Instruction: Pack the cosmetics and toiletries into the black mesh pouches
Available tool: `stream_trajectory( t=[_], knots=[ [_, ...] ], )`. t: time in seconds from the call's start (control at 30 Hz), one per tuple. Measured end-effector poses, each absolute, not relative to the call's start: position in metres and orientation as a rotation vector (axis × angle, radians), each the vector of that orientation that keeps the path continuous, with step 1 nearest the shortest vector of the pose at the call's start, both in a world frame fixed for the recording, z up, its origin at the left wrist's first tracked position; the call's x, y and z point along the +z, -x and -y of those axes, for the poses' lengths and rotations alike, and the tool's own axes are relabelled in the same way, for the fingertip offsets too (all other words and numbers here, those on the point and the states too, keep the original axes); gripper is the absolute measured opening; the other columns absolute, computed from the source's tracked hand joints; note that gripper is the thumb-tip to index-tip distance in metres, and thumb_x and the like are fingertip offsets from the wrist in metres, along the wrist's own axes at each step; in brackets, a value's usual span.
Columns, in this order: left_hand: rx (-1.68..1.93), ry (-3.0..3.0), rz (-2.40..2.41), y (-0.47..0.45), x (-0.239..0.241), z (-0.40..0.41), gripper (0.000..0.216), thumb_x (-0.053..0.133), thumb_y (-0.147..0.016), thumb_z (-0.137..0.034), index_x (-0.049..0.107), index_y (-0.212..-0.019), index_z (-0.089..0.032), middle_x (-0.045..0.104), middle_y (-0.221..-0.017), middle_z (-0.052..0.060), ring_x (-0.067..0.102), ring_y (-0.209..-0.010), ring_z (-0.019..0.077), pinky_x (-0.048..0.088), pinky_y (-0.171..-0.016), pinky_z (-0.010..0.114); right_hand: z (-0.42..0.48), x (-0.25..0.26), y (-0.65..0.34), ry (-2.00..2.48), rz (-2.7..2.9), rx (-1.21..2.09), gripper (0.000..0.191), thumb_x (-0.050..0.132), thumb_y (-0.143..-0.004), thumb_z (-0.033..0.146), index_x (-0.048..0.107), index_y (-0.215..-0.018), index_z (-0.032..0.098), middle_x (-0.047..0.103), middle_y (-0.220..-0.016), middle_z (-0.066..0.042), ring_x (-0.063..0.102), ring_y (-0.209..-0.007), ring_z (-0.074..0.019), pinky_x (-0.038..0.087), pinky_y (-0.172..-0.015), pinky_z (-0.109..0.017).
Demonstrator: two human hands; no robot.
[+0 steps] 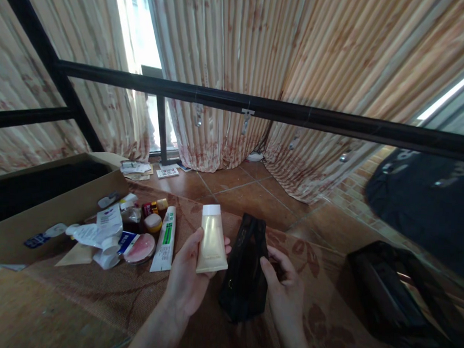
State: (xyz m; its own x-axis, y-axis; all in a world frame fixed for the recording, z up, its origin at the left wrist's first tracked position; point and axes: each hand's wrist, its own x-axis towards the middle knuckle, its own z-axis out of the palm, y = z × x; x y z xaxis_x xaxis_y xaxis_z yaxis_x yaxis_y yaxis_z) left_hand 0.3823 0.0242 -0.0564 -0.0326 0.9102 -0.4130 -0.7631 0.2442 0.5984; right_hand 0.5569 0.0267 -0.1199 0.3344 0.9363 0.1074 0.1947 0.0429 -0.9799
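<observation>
A pale gold squeeze tube [212, 243] with a white cap lies across my left hand [191, 275], whose thumb and fingers are closed around its sides. Just to the right is a black pouch [246, 277] with its mouth parted at the top. My right hand [284, 284] pinches the pouch's right edge between thumb and fingers. Left of the gold tube, a white tube with a green stripe [166, 238] rests on the brown mat. What the pouch contains is too dark to make out.
Several tubes, jars and a pink round container [139, 248] are heaped at left beside a cardboard box [61, 207] with dark contents. A black bag [395, 299] lies at right. A dark metal rail [220, 97] crosses in front of the curtains. Papers [136, 169] lie on the tiles.
</observation>
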Motion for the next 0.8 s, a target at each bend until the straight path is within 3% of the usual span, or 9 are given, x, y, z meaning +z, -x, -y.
stream_trajectory(
  t=[0.4, 0.8],
  knots=[
    [1.363, -0.289, -1.047, -0.3842, -0.0596, -0.0273, 0.031, 0.051, -0.090, -0.030, 0.064, -0.110, -0.009, 0.074, -0.085, 0.010, 0.071, -0.068, 0.0175, 0.056, -0.061, 0.024, -0.0277, -0.1215, -0.5591, 1.473, 1.078, 0.721, 0.038, 0.066, -0.075, 0.043, 0.069, -0.103, 0.018, 0.072, -0.090, -0.007, 0.064, -0.075, -0.0193, 0.049, -0.067, -0.031],
    [1.315, -0.300, -1.093, -0.3879, -0.0593, -0.0273, 0.033, 0.056, -0.085, -0.028, 0.063, -0.111, -0.008, 0.075, -0.086, 0.011, 0.072, -0.072, 0.0203, 0.056, -0.059, 0.025, -0.0278, -0.1231, -0.5570, 1.461, 1.042, 0.714, 0.039, 0.067, -0.073, 0.043, 0.069, -0.103, 0.018, 0.070, -0.084, -0.005, 0.059, -0.066, -0.0164, 0.045, -0.057, -0.027]
  ],
)
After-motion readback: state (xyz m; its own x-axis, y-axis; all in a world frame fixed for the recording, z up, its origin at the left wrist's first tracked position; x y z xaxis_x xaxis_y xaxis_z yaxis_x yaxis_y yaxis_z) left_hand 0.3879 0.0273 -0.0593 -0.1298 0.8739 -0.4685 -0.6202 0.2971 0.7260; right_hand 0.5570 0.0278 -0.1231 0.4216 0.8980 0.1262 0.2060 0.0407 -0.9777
